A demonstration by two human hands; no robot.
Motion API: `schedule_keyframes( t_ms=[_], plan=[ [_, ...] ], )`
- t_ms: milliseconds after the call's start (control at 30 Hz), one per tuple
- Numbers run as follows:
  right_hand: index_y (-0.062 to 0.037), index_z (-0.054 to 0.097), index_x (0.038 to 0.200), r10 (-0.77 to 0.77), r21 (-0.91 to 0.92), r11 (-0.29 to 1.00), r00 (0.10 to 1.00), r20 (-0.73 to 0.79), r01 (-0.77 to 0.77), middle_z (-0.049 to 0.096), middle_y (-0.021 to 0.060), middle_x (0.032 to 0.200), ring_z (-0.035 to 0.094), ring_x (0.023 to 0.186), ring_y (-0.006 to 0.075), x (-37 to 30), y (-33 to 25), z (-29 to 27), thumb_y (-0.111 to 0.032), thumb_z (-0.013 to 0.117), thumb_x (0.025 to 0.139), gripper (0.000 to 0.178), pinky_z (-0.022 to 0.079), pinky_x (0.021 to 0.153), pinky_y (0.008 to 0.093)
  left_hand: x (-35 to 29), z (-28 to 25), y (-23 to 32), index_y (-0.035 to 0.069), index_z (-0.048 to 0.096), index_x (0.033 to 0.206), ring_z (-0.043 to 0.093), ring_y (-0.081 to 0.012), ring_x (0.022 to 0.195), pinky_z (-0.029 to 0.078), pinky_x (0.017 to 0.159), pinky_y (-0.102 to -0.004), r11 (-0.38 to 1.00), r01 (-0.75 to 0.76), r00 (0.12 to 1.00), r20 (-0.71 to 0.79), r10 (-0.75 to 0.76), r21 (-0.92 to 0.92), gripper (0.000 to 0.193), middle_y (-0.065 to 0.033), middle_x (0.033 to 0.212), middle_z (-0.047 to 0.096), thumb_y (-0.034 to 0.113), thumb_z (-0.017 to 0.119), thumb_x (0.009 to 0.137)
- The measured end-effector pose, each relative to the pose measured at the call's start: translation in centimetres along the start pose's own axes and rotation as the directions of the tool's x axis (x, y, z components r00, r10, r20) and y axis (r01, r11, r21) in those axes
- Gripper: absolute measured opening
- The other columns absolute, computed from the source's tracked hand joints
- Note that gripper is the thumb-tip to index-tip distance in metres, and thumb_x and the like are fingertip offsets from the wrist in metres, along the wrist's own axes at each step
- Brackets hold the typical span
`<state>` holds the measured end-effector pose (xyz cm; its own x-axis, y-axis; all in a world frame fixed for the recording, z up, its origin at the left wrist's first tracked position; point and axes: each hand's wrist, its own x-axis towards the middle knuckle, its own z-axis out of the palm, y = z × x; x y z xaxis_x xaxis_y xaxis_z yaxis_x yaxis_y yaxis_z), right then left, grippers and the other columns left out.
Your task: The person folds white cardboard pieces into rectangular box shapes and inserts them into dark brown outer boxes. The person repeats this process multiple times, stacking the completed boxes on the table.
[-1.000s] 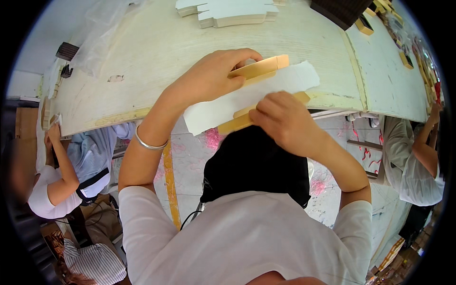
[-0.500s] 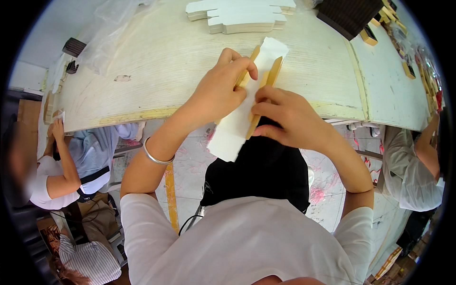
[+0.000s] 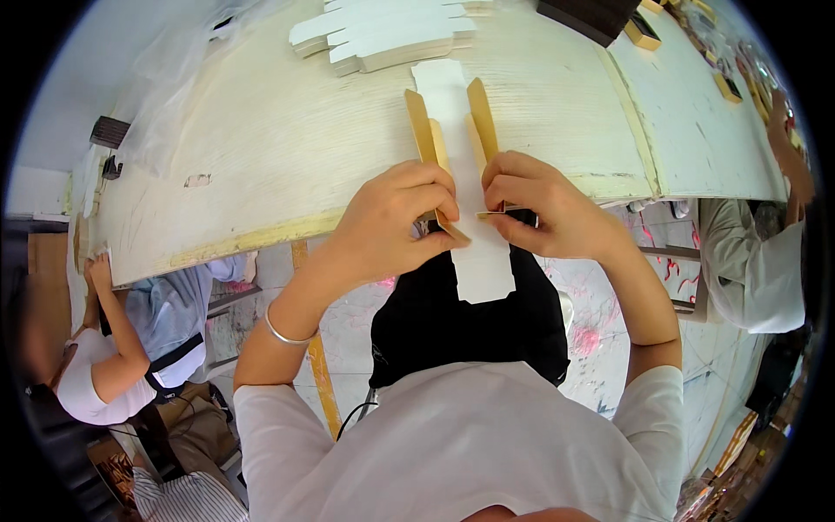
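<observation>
A long carton blank [image 3: 474,187], white inside and gold outside, lies over the table's near edge with its near end above my lap. Both of its gold side walls stand up and lean outward. My left hand [image 3: 396,213] is closed, pinching the left wall near a small folded end flap. On the other side, my right hand [image 3: 552,209] is closed on the right wall and a flap there, thumb below and fingers above. The hands cover part of both walls.
A stack of flat white carton blanks [image 3: 396,39] sits at the back of the white table [image 3: 287,130]. Dark brown boxes [image 3: 591,17] and small gold-and-black boxes [image 3: 642,33] are at the back right. Clear plastic [image 3: 178,100] lies back left. Other people work at both sides.
The carton blank has turned from slanted to nearly straight ahead of me. Both hands have moved to its near end flaps, and its side walls have spread wider apart.
</observation>
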<state>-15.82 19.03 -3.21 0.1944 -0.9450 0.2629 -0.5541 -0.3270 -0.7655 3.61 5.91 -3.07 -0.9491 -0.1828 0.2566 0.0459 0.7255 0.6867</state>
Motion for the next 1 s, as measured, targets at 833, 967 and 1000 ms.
schedule_keyframes(
  t_ms=[833, 967, 1000],
  plan=[
    [-0.0039, 0.047, 0.115, 0.291, 0.444, 0.889, 0.887, -0.358, -0.112, 0.061, 0.0109, 0.093, 0.060, 0.083, 0.0194, -1.2, -1.1, 3.3, 0.001, 0.059, 0.086, 0.031, 0.046, 0.067, 0.0274, 0.7, 0.3, 1.0, 0.004, 0.046, 0.112, 0.063, -0.0237, 0.071, 0.049, 0.064, -0.0319, 0.885, 0.206, 0.973, -0.007, -0.230, -0.419, 0.037, -0.0117, 0.088, 0.063, 0.025, 0.065, 0.088],
    [-0.0045, 0.045, 0.120, 0.143, 0.195, 0.978, 0.904, -0.403, -0.068, 0.059, 0.0148, 0.099, 0.060, 0.081, 0.0244, -0.5, -1.3, 4.4, 0.000, 0.058, 0.086, 0.037, 0.047, 0.068, 0.0309, 1.4, 2.4, 2.9, 0.004, 0.044, 0.111, 0.064, -0.0284, 0.075, 0.049, 0.065, -0.0350, 0.958, 0.199, 0.943, -0.225, -0.244, -0.205, 0.032, -0.0140, 0.087, 0.063, 0.021, 0.062, 0.091],
    [-0.0046, 0.044, 0.121, 0.136, 0.222, 0.974, 0.907, -0.400, -0.048, 0.059, 0.0147, 0.100, 0.059, 0.080, 0.0250, -0.5, -1.1, 4.5, 0.000, 0.058, 0.086, 0.038, 0.047, 0.068, 0.0314, 1.3, 2.9, 2.7, 0.004, 0.043, 0.110, 0.064, -0.0295, 0.076, 0.050, 0.065, -0.0356, 0.969, 0.151, 0.935, -0.289, -0.204, -0.196, 0.031, -0.0147, 0.087, 0.064, 0.020, 0.061, 0.091]
  ],
)
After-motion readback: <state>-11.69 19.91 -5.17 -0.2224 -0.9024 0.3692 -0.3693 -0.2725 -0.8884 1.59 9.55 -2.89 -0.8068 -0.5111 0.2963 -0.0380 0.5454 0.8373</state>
